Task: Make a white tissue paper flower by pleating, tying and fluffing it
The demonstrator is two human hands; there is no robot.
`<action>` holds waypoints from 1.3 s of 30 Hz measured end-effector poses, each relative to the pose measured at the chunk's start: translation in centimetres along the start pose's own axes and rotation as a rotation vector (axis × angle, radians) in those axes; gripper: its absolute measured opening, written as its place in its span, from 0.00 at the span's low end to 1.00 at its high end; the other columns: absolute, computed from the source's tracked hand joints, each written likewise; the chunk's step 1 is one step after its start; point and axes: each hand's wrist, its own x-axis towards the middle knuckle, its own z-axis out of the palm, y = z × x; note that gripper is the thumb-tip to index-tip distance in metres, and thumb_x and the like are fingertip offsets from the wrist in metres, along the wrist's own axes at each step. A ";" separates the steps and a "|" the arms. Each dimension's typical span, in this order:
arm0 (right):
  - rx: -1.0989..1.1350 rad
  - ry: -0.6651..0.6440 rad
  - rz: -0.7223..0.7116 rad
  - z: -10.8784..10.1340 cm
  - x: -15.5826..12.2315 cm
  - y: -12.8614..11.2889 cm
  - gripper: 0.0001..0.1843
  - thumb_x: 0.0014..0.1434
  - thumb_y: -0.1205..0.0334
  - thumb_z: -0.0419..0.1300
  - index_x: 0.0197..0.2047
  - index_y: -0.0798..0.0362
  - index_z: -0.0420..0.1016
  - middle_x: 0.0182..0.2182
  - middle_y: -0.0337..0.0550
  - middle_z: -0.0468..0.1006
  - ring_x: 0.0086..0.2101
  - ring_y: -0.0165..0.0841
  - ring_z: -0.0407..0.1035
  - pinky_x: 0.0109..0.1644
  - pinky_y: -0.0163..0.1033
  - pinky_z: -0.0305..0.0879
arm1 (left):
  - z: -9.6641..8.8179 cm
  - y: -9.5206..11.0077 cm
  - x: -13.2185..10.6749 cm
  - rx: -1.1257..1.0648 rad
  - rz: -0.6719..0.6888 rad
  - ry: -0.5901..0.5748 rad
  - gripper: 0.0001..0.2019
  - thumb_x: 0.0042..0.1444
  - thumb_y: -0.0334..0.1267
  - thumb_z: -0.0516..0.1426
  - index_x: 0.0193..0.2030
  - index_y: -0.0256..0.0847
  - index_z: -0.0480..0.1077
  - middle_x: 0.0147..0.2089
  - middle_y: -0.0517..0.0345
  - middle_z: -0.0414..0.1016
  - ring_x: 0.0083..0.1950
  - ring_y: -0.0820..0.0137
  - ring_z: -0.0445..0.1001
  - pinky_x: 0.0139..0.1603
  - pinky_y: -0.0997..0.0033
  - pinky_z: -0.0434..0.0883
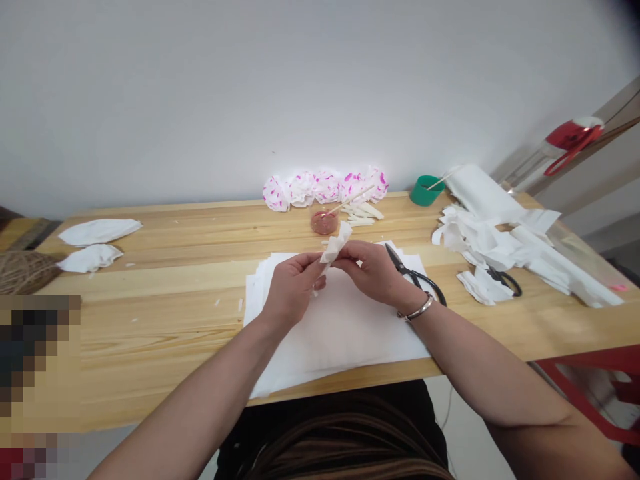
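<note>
Over the white sheets [345,333] on the near tabletop [165,333], the left hand [289,287] and right hand [377,272] both pinch the crinkled paper [336,245], which could tear if tugged too hard.

Creased, gathered white paper [335,245]; tilted, held in midair.

At 12 o'clock a pale wall [200,87] rises behind the wooden worktop [165,333]. A clear bottle [563,139] with a red-and-white top stands at 2 o'clock, a brown twine ball [25,272] sits at 9, and a red stool [613,360] shows at 4.
</note>
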 end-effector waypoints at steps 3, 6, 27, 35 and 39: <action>-0.025 -0.002 -0.013 0.0 0.0 0.1 0.07 0.57 0.70 0.57 0.34 0.52 0.76 0.31 0.39 0.79 0.32 0.28 0.71 0.37 0.33 0.64 | 0.0 0.1 0.0 0.036 -0.008 -0.005 0.07 0.46 0.39 0.64 0.28 0.37 0.74 0.19 0.65 0.61 0.21 0.80 0.56 0.24 0.75 0.54; -0.058 -0.007 -0.024 0.0 0.0 0.2 0.07 0.57 0.70 0.56 0.34 0.52 0.75 0.31 0.39 0.78 0.33 0.28 0.70 0.37 0.33 0.64 | 0.0 0.2 0.1 0.062 -0.014 -0.001 0.07 0.45 0.38 0.64 0.25 0.37 0.73 0.17 0.66 0.59 0.21 0.80 0.56 0.23 0.75 0.54; -0.184 -0.062 -0.011 0.2 -0.2 0.3 0.08 0.61 0.66 0.52 0.33 0.53 0.71 0.30 0.41 0.74 0.33 0.29 0.66 0.37 0.35 0.60 | 0.4 0.1 -0.1 0.030 -0.017 0.001 0.08 0.47 0.39 0.63 0.27 0.36 0.71 0.27 0.61 0.71 0.21 0.80 0.60 0.25 0.74 0.58; -0.190 -0.013 0.026 0.4 -0.1 0.4 0.06 0.60 0.67 0.53 0.33 0.54 0.70 0.30 0.41 0.74 0.31 0.29 0.66 0.36 0.35 0.59 | 0.4 0.3 -0.3 0.001 -0.134 0.099 0.13 0.42 0.43 0.66 0.30 0.35 0.74 0.27 0.55 0.76 0.26 0.72 0.72 0.28 0.72 0.66; -0.134 -0.012 0.070 0.5 -0.1 0.5 0.06 0.59 0.67 0.53 0.32 0.53 0.69 0.29 0.40 0.74 0.31 0.29 0.66 0.35 0.34 0.59 | 0.5 0.3 -0.3 -0.049 -0.162 0.106 0.13 0.40 0.41 0.67 0.29 0.34 0.74 0.26 0.54 0.77 0.26 0.72 0.73 0.28 0.72 0.68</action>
